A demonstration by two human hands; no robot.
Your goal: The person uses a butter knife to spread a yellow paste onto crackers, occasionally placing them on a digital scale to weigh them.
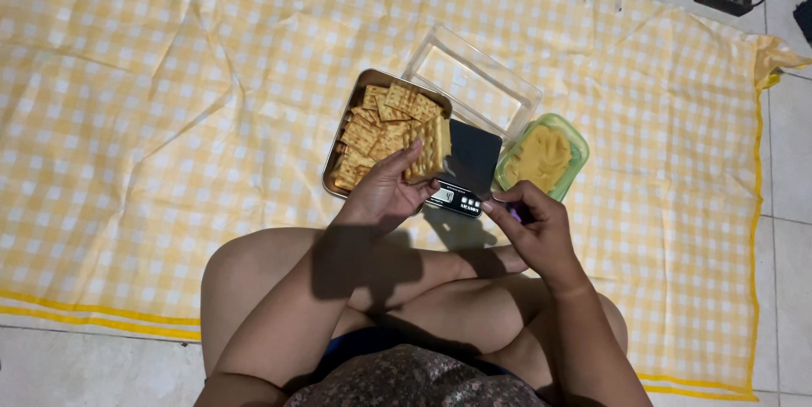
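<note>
On a checked cloth, left hand (385,195) fingers grasping a cracker (429,151), right hand (534,222) pinching a small purple item (514,214).

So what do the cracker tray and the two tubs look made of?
Cracker tray: likely steel, dull grey sheen at the rim. Clear tub: seemingly hard plastic, see-through, the cloth shows through it. Green tub: translucent plastic, by its tinted rim.

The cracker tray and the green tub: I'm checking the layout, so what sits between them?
In the head view, a small black digital scale lies between the metal cracker tray and the green tub.
</note>
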